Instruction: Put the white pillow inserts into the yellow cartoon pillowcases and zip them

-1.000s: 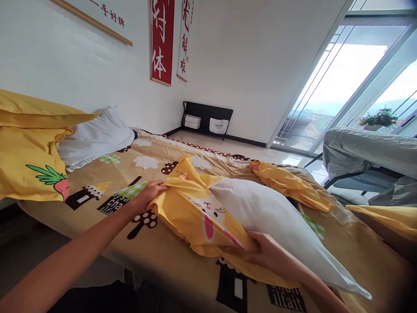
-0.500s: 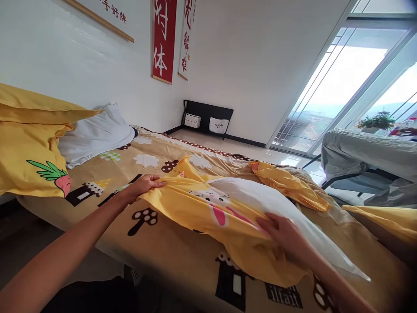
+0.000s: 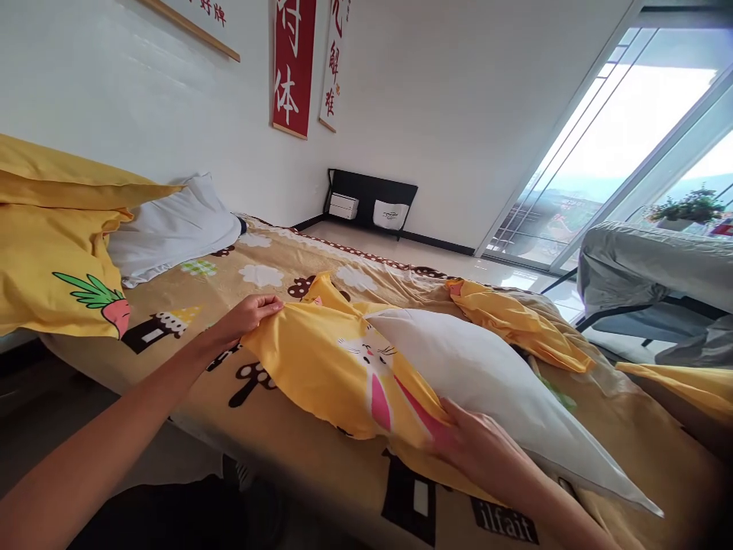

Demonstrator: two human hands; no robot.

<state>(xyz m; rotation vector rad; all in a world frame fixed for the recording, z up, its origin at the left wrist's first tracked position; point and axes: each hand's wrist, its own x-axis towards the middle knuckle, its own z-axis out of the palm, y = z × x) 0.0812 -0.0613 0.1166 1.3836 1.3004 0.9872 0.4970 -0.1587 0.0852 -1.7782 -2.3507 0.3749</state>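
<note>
Far left of the central white pillow (image 3: 469, 367), I record carrot-print yellow fabric (image 3: 51, 267). Nearer on that side, the left hand (image 3: 252, 315) pinches a corner of the rabbit-print pillowcase (image 3: 326, 359), which lies against the pillow's left end. The right hand (image 3: 473, 439), at the pillow's near side, grips the case's edge. Beyond the pillow, rightward: crumpled yellow cloth (image 3: 515, 325).

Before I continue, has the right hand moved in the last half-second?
Yes, the right hand moved left, nearer the black house print below it.
</note>
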